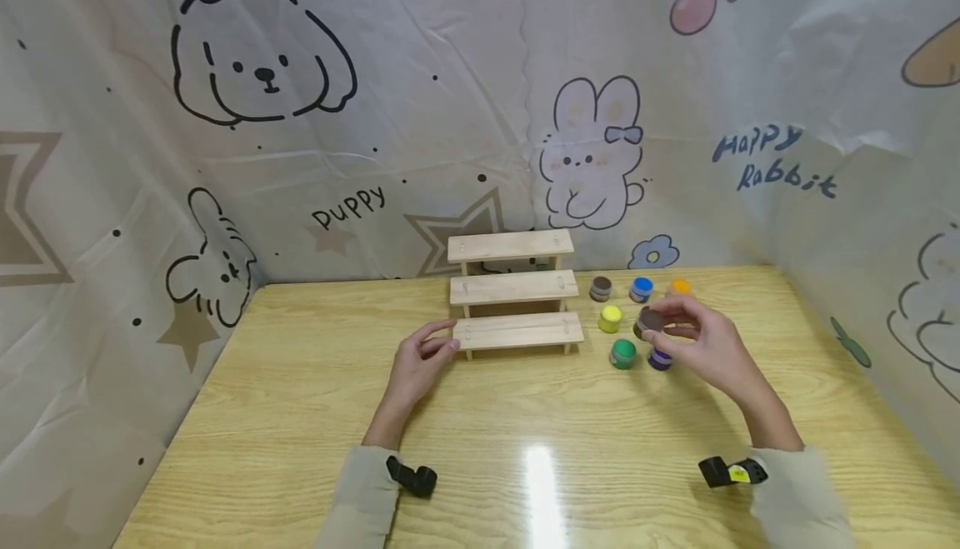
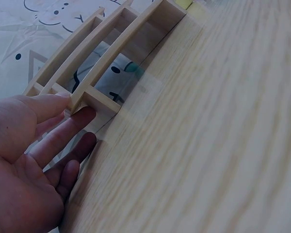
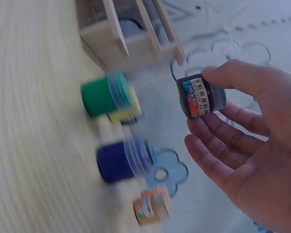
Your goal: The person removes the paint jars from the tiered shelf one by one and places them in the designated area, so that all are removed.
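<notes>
A small three-step wooden display stand stands on the table against the backdrop. At the left end of its lowest step, my left hand pinches the board, thumb on the edge and a fingertip beneath it. My right hand holds a small dark paint jar between thumb and fingers, raised above the table, its printed label showing in the right wrist view. Around it are a green jar, a purple jar, a yellow jar and an orange jar, partly behind my right hand.
Farther back, a brown jar and a blue jar stand to the right of the stand. A printed cloth backdrop closes off the back and sides of the wood-grain table.
</notes>
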Tool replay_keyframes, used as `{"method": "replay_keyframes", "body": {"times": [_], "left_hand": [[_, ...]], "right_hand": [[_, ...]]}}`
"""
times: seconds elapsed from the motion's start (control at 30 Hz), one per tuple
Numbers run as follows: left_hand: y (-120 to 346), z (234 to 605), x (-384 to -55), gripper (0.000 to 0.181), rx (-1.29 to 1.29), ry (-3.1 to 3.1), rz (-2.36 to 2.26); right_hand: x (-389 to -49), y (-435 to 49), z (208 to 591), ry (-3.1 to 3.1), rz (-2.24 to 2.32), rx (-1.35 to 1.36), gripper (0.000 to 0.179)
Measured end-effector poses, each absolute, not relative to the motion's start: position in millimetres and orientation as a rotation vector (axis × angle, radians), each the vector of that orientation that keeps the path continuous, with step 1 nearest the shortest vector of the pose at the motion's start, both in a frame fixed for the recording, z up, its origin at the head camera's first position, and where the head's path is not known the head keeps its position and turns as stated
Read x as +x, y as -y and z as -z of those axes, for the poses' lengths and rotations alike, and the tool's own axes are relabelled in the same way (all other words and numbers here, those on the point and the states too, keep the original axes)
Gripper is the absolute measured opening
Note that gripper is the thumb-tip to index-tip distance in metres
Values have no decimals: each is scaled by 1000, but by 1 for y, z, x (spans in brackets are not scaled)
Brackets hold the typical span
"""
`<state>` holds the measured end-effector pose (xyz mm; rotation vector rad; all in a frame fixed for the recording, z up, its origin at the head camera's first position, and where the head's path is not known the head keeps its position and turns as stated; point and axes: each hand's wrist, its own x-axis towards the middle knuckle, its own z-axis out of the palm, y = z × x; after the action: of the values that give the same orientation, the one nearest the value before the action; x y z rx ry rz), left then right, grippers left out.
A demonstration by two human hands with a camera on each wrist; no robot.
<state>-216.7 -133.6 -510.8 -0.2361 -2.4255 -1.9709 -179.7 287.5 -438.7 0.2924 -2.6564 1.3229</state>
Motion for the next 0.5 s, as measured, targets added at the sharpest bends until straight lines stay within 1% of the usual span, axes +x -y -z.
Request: {"method": "replay_keyframes", "body": {"times": [0.23, 0.5], "left_hand": [[134, 509, -217, 38, -226, 2441, 1935], [132, 509, -216, 37, -196, 2454, 1956]], "right_hand": [[-178, -316, 440, 2636, -1305, 225, 40], [-178, -347, 454, 2710, -1290, 152, 42]]}}
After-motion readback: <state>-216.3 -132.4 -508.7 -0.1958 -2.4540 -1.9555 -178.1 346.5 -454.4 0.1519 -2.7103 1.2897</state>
